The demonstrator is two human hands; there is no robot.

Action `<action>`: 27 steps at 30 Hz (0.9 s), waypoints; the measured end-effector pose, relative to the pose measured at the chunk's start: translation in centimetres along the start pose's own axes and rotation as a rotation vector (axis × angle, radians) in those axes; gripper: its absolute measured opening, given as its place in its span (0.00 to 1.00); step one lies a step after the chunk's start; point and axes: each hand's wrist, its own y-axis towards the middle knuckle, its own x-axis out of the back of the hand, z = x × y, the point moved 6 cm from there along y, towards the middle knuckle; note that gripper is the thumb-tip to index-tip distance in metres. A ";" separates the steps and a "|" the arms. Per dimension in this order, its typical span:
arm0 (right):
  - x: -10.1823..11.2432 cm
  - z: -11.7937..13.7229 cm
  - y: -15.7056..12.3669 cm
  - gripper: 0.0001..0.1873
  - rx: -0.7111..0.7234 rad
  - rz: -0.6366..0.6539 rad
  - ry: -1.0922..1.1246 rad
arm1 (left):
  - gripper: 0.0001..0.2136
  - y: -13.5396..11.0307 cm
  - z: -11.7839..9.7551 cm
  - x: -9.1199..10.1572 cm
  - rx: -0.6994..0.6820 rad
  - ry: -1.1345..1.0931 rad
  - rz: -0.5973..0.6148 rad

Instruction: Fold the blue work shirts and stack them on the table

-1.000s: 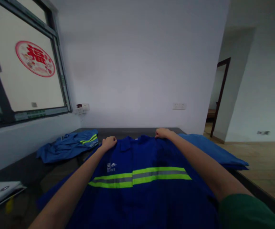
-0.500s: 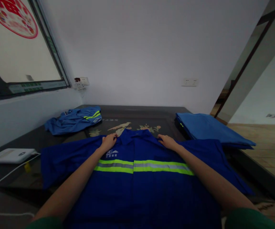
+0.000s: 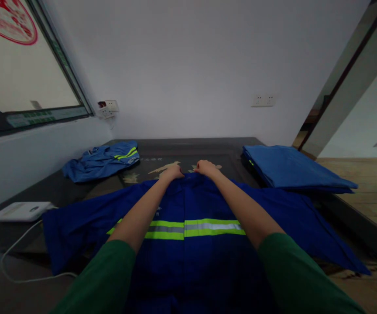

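Observation:
A dark blue work shirt (image 3: 195, 253) with a yellow and grey reflective stripe lies spread flat on the dark table (image 3: 208, 148), sleeves out to both sides. My left hand (image 3: 173, 173) and my right hand (image 3: 204, 167) sit close together at the shirt's collar, at its far edge. Both have curled fingers that grip the collar cloth. My forearms cross over the chest of the shirt, and green sleeves show at my upper arms.
A crumpled lighter blue shirt (image 3: 101, 160) lies at the table's far left. A folded blue stack (image 3: 293, 172) rests at the right edge. A white flat device (image 3: 20, 210) with a cable lies at the left. A window fills the left wall, a doorway the right.
Both hands have moved inward from the shoulders to the middle of the collar. The shirt now lies a little further from me, and the camera has dipped slightly.

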 end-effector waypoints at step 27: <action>-0.2 -1.2 1.5 0.14 0.049 -0.078 0.003 | 0.14 -1.1 3.1 2.4 -0.041 -0.056 -0.194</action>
